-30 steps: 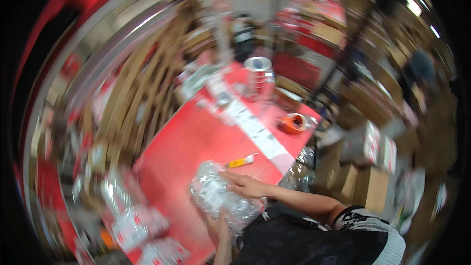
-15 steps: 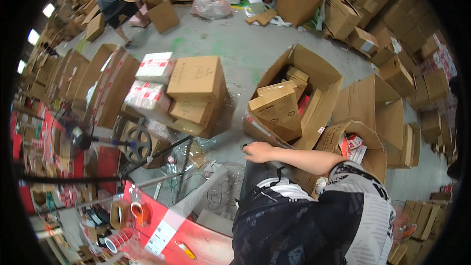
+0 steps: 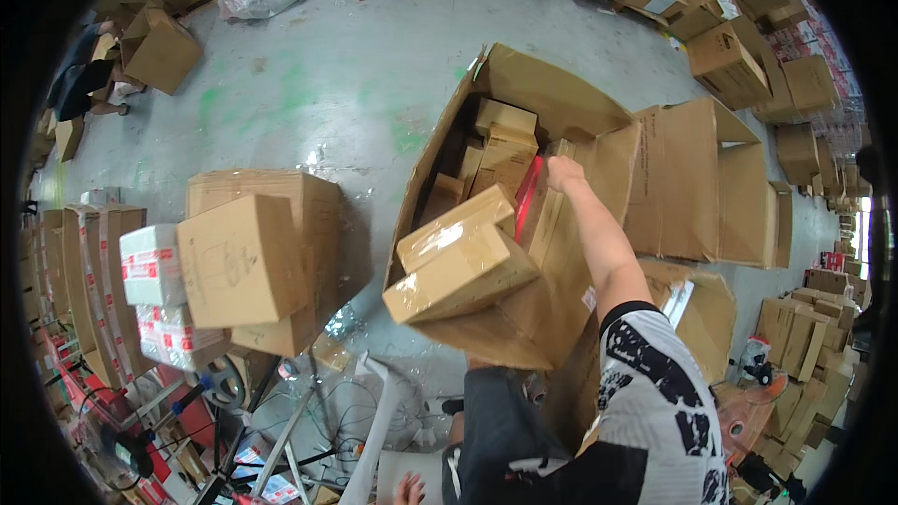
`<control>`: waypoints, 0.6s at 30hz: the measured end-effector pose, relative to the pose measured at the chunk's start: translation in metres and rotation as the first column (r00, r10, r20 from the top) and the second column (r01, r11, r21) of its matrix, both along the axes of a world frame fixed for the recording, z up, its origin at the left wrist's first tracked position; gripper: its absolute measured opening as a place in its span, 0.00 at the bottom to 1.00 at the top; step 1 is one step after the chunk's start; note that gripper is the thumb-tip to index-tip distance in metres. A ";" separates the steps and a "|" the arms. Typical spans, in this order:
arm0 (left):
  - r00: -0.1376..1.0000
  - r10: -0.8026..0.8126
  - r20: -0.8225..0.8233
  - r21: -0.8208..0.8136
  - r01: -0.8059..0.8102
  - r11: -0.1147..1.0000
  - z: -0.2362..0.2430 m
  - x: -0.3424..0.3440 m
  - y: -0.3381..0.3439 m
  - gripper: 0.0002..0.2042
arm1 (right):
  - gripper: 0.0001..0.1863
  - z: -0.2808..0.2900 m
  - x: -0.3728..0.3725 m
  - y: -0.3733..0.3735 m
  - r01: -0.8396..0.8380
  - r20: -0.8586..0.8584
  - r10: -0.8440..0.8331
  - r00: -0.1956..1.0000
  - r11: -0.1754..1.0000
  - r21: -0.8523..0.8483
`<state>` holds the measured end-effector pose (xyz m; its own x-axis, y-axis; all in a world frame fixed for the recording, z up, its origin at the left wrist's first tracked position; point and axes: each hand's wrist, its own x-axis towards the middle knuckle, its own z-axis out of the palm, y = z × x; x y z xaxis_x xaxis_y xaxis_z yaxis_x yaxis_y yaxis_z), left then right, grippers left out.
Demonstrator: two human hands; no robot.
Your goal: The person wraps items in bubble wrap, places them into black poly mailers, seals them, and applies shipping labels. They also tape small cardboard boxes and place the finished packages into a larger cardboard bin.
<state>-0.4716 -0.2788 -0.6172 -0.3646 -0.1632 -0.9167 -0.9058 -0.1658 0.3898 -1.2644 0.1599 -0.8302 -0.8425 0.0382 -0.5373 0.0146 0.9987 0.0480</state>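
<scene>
My right hand [image 3: 565, 174] reaches into a large open cardboard box [image 3: 603, 126], its fingers closed around the far end of a long narrow carton [image 3: 553, 222]. A flat red item [image 3: 529, 189] lies just left of that carton. Several smaller brown cartons fill the rest of the box, among them an upright carton [image 3: 506, 157] at the far side. A taped carton [image 3: 465, 266] rests tilted over the near left wall. Low at the bottom edge, my left hand [image 3: 409, 489] shows only in part, fingers apart and nothing in them.
Stacked cartons [image 3: 245, 262] and white wrapped parcels [image 3: 150, 265] stand to the left. More open boxes [image 3: 687, 178] stand at the right. Metal stand legs and cables lie near my legs. A person [image 3: 82, 75] bends beside a box [image 3: 161, 49] at the far left.
My right hand has moved from beside my thigh up into the large box and onto the long narrow carton. My left hand has come into view. The whole view has shifted.
</scene>
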 end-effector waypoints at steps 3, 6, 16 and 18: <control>0.963 0.172 0.209 -0.084 -0.157 0.984 -0.004 0.020 -0.014 0.29 | 0.46 -0.065 -0.049 -0.002 -0.002 -0.109 0.000 0.994 1.000 -0.020; 0.924 0.155 0.348 0.011 -0.170 0.985 -0.002 0.020 -0.008 0.30 | 0.59 -0.108 -0.083 0.008 -0.004 -0.175 0.012 0.984 0.999 0.047; 0.925 0.148 0.351 0.114 -0.199 0.973 -0.022 0.025 0.042 0.33 | 0.62 -0.113 -0.013 -0.025 -0.158 -0.288 0.051 0.956 0.919 -0.361; 0.931 0.231 0.282 0.121 -0.273 0.954 -0.048 -0.005 0.046 0.33 | 0.70 -0.102 -0.032 -0.002 -0.056 -0.078 0.038 0.996 0.971 -0.231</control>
